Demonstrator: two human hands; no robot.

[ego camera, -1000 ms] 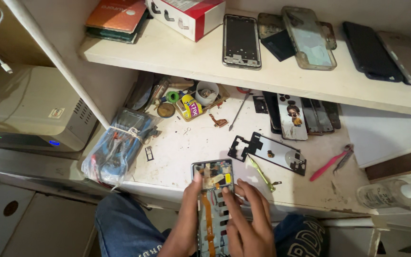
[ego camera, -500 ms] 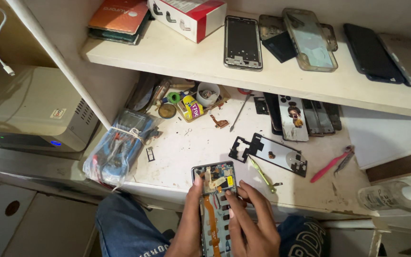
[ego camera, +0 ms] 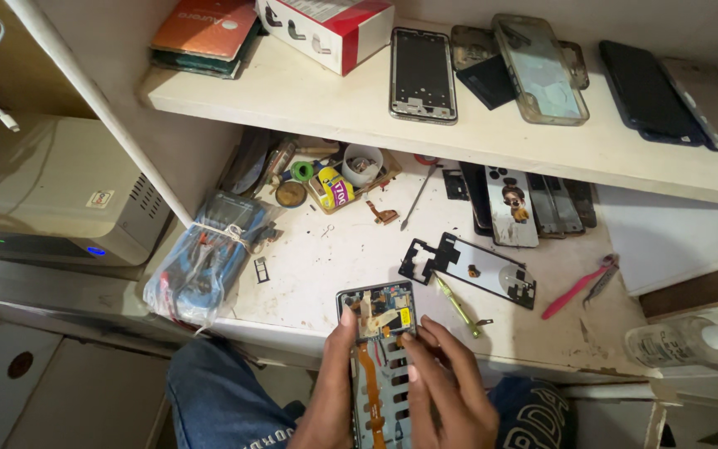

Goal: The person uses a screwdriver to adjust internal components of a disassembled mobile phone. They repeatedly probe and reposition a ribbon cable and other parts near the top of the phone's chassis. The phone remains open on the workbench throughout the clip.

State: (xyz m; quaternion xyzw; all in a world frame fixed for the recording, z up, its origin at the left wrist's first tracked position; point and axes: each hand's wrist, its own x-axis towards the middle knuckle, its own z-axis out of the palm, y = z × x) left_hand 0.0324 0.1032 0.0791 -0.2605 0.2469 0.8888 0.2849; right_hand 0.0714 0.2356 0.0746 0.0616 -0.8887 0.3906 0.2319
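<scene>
Head view of a phone-repair bench. An opened smartphone [ego camera: 378, 357], back cover removed so that its circuit board and orange flex cable show, sits at six o'clock of the frame, over the person's lap at the near edge of the white worktable [ego camera: 342, 258]. The left hand [ego camera: 334, 399] grips the phone along its left edge, thumb laid on the board. The right hand [ego camera: 446, 391] cups the right edge, its fingers curled and its fingertips [ego camera: 409, 339] resting on the upper board. At one o'clock from the phone lie a yellow-green screwdriver [ego camera: 457, 304] and, beyond it, a black phone midframe [ego camera: 469, 268]. Pink tweezers [ego camera: 577, 287] lie at two o'clock. A bagged multimeter [ego camera: 208, 254] rests at ten o'clock. The shelf [ego camera: 351, 108] at twelve o'clock carries phone frames and cases.
</scene>
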